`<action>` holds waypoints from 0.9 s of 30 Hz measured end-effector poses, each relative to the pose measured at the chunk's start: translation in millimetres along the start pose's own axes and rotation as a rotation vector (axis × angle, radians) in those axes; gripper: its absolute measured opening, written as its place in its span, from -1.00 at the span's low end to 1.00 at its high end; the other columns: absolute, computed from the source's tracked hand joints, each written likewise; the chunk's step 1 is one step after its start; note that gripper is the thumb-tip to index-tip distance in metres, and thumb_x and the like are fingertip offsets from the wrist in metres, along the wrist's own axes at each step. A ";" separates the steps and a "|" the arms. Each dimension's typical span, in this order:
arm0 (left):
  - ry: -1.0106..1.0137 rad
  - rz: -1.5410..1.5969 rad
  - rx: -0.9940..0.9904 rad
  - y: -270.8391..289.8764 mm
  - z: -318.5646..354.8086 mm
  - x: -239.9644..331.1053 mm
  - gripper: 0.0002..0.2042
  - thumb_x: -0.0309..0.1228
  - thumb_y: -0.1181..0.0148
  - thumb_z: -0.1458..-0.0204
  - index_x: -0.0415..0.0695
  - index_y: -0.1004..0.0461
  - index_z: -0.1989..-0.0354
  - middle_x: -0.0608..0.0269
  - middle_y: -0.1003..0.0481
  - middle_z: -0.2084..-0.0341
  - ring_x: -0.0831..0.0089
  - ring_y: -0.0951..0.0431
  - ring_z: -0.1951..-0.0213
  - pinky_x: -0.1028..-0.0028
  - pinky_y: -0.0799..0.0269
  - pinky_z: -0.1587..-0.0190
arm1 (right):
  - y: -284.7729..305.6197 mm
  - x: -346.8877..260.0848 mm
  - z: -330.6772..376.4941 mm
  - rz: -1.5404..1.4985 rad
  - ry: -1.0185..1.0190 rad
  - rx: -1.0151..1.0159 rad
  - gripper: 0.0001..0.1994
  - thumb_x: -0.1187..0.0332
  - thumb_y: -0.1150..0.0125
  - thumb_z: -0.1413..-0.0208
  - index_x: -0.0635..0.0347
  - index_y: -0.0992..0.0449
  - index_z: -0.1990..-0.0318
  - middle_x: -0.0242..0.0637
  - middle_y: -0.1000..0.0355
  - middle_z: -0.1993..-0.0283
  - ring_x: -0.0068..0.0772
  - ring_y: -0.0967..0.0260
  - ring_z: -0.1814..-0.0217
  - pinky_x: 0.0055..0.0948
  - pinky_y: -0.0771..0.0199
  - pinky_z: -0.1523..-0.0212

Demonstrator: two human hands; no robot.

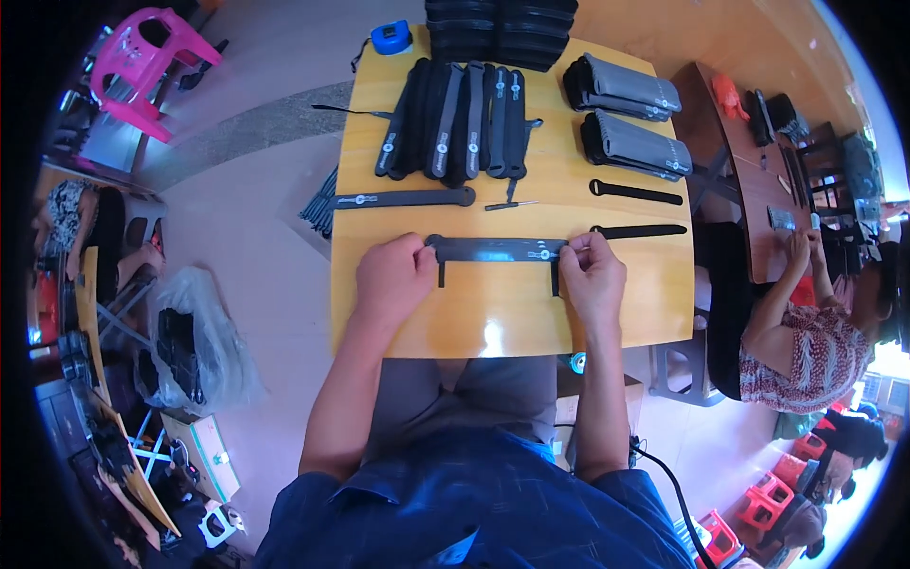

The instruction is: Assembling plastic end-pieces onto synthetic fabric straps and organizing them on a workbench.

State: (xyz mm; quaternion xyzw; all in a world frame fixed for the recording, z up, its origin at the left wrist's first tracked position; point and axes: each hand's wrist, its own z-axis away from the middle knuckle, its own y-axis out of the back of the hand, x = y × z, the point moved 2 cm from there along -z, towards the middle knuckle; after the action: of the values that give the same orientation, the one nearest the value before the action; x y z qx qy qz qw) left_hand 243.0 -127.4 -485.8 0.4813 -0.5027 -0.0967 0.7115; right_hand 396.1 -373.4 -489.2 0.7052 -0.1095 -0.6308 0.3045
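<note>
Between my two hands a dark grey strap (488, 250) with a pale printed mark is held flat and level above the table's near half. Its left end is pinched by my left hand (396, 275), fingers closed. My right hand (594, 270) pinches the other end between thumb and fingers. A narrow black piece (442, 274) points down below the strap's left part, and a similar black piece (555, 279) below its right part; how they join is unclear. Beyond the strap lies another grey strap (403, 199). Two thin black straps (645, 192) with looped ends lie near my right hand.
The yellow wooden table (455, 327) also bears a row of straps (445, 123), folded grey bundles (626, 85), a black stack (500, 28), a blue tape measure (391, 38) and a small pen-like tool (510, 205). At right, a person (801, 351) sits by a brown table (735, 156).
</note>
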 end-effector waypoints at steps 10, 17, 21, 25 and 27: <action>-0.107 0.151 0.070 12.9 24.0 -8.1 -0.81 -0.31 -0.21 -0.19 -0.14 -0.56 0.39 -0.01 -0.59 0.52 -0.08 -0.62 0.40 0.00 -0.52 0.26 | 4.4 -13.7 19.6 0.137 0.168 0.104 -0.74 0.39 -0.40 -0.16 0.18 -0.54 0.03 -0.25 -0.51 0.48 -0.30 -0.52 0.49 -0.35 -0.49 0.41; -0.493 0.012 0.231 16.2 74.3 34.7 -0.63 -0.41 -0.15 -0.21 -0.22 -0.49 -0.17 -0.06 -0.51 -0.16 0.02 -0.52 -0.21 0.16 -0.46 -0.20 | -21.1 -49.4 50.0 0.266 0.717 -0.015 -0.55 0.47 -0.35 -0.13 0.23 -0.49 -0.21 -0.01 -0.51 -0.15 0.05 -0.48 -0.21 -0.10 -0.50 -0.19; -0.559 -0.193 -0.026 -17.8 70.1 44.7 -0.34 -0.34 -0.14 -0.25 -0.25 -0.14 -0.52 -0.04 -0.13 -0.52 0.04 -0.04 -0.56 0.10 0.01 -0.55 | -41.1 -35.4 55.2 0.435 0.728 -0.210 -0.44 0.34 -0.22 -0.25 0.21 -0.35 -0.41 0.03 -0.25 -0.49 0.16 -0.14 -0.56 0.10 -0.16 -0.51; -0.578 -0.200 -0.210 -39.9 66.9 43.9 -0.26 -0.25 -0.11 -0.29 -0.28 0.00 -0.57 -0.02 0.04 -0.59 0.08 0.14 -0.62 0.06 0.22 -0.60 | -44.5 -20.2 56.4 0.555 0.655 -0.255 -0.43 0.25 -0.09 -0.36 0.17 -0.27 -0.48 -0.08 -0.14 -0.59 0.04 -0.01 -0.66 0.20 0.00 -0.57; -0.586 -0.231 -0.207 -45.2 65.6 43.5 -0.23 -0.12 -0.09 -0.31 -0.30 0.02 -0.57 -0.01 0.06 -0.60 0.10 0.15 -0.62 0.06 0.24 -0.60 | -41.9 -15.0 55.0 0.553 0.649 -0.257 -0.43 0.24 -0.09 -0.37 0.16 -0.27 -0.48 -0.08 -0.14 -0.59 0.03 0.00 -0.66 0.19 0.01 -0.57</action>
State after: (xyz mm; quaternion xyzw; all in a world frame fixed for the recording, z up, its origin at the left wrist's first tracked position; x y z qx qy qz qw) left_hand 226.3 -216.4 -492.0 0.4117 -0.6158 -0.3617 0.5661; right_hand 331.2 -348.2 -501.6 0.7672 -0.1136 -0.2800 0.5658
